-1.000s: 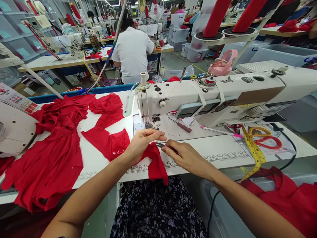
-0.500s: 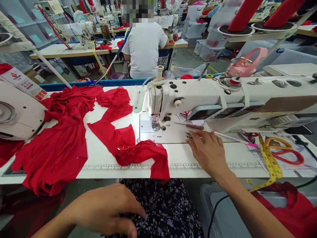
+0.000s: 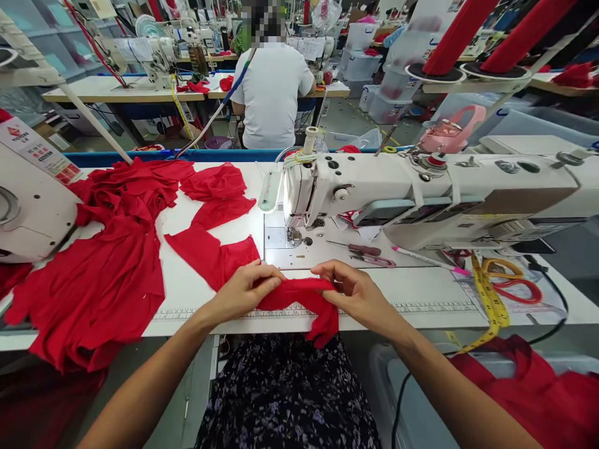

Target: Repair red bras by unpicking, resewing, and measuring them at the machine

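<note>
A strip of red fabric (image 3: 294, 294) lies across the front of the white sewing table. My left hand (image 3: 246, 288) pinches its edge near the middle. To the right, my right hand (image 3: 355, 292) is closed on the same fabric with thumb and fingers, and the loose end hangs over the table edge. The strip's left part runs out toward more red cloth. Just beyond my hands is the sewing machine (image 3: 299, 187), its needle area away from the cloth. Pink-handled thread snips (image 3: 377, 260) lie on the machine bed beside a dark-handled pointed tool (image 3: 365, 249).
A large heap of red fabric (image 3: 112, 268) covers the table's left side by another machine (image 3: 35, 193). On the right lie a yellow tape measure (image 3: 489, 302), scissors (image 3: 519, 290) and a pink-tipped pen (image 3: 430, 260). A co-worker (image 3: 272, 93) sits ahead.
My right hand has left the thread snips on the machine bed and moved left onto the red fabric. My left hand has risen from near my lap and taken hold of the fabric.
</note>
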Action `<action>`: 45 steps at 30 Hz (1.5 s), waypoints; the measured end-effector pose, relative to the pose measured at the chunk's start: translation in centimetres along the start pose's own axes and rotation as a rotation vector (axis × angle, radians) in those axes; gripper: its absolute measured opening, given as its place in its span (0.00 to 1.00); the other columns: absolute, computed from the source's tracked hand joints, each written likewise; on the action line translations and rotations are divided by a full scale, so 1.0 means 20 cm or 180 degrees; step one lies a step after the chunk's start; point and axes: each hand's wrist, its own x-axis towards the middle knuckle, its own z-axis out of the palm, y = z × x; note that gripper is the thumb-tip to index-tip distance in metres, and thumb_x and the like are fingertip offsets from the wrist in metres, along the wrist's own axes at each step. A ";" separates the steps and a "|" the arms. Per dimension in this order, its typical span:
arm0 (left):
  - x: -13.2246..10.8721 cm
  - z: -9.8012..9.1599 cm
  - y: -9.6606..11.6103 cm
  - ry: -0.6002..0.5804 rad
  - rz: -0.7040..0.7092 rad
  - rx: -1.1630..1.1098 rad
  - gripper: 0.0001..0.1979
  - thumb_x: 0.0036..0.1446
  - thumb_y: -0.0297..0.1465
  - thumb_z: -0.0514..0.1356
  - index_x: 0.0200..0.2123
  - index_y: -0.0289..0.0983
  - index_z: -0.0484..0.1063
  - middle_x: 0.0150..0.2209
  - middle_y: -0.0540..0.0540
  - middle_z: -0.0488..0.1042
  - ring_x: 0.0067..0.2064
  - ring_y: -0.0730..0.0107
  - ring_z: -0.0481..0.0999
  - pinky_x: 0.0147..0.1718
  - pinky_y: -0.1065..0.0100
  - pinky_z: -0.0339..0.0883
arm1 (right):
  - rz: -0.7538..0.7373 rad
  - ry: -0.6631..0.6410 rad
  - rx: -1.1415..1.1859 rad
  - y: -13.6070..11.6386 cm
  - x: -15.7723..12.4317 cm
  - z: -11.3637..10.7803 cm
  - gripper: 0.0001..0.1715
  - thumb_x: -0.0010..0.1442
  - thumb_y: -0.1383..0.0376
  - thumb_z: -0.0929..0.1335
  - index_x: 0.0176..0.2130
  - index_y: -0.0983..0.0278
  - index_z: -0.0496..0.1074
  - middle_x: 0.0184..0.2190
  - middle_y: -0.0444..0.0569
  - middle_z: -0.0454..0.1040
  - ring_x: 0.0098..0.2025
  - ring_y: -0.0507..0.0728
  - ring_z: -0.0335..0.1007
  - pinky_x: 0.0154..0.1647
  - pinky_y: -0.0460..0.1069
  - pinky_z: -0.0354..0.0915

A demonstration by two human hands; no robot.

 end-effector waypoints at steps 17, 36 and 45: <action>-0.02 0.10 0.00 0.0943 0.0876 0.1005 0.03 0.66 0.30 0.58 0.40 0.38 0.72 0.35 0.49 0.76 0.38 0.68 0.72 0.43 0.63 0.63 | -0.1305 0.1225 -0.2254 0.00 -0.07 0.05 0.16 0.61 0.68 0.68 0.50 0.64 0.72 0.43 0.56 0.75 0.45 0.63 0.70 0.46 0.58 0.67; -0.02 0.09 0.07 -0.0390 0.0037 -0.0514 0.08 0.64 0.33 0.56 0.35 0.36 0.71 0.24 0.55 0.58 0.27 0.76 0.55 0.26 0.71 0.51 | 0.0608 0.0448 0.2199 0.08 -0.17 0.31 0.19 0.63 0.51 0.69 0.37 0.64 0.71 0.25 0.43 0.70 0.22 0.47 0.58 0.22 0.45 0.52; 0.02 0.02 0.03 -0.0958 0.0070 -0.0736 0.09 0.65 0.35 0.56 0.37 0.37 0.71 0.35 0.49 0.69 0.36 0.72 0.66 0.36 0.69 0.62 | 0.0793 0.0530 0.2210 0.04 -0.14 0.30 0.22 0.61 0.48 0.70 0.33 0.65 0.70 0.22 0.44 0.69 0.23 0.48 0.57 0.22 0.45 0.51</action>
